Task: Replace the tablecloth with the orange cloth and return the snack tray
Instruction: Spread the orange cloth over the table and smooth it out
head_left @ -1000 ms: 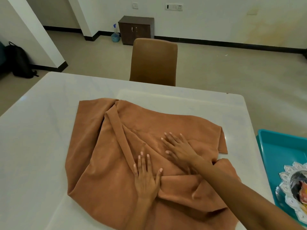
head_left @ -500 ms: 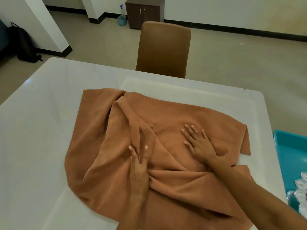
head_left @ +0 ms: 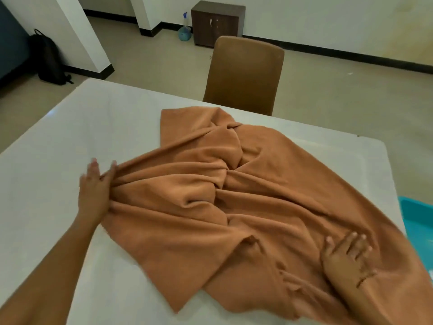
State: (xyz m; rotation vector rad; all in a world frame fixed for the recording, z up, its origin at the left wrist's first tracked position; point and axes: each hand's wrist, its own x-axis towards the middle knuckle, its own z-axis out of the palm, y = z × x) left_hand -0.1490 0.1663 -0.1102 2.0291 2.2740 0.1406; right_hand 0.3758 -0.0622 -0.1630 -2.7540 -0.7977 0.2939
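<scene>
Both hands are lying on the cloth [head_left: 246, 207], bunched across the table [head_left: 58, 148]: left hand [head_left: 95, 191] gripping its left edge, right hand [head_left: 346, 256] pressing flat, fingers spread, nearer the right side. Folds are running diagonally between them.
</scene>
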